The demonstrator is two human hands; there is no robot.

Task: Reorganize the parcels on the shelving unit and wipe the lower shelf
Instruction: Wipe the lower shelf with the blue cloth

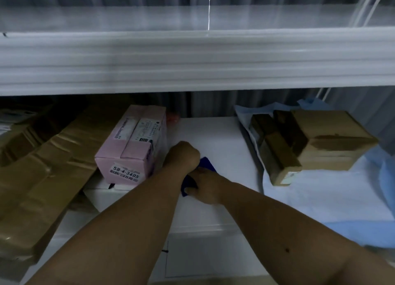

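Note:
Both my hands are on the white lower shelf (215,135), close together in its middle. My left hand (183,156) is curled into a fist over a dark blue cloth (208,164). My right hand (205,188) grips the same cloth at its near edge. A pink parcel (132,143) with a printed label stands just left of my left hand, on top of a white box (102,195). Most of the cloth is hidden under my hands.
Brown tape-wrapped parcels (42,173) fill the left side of the shelf. At the right, several cardboard boxes (327,139) lie on light blue bags (342,195). The white upper shelf edge (192,60) runs across above my hands.

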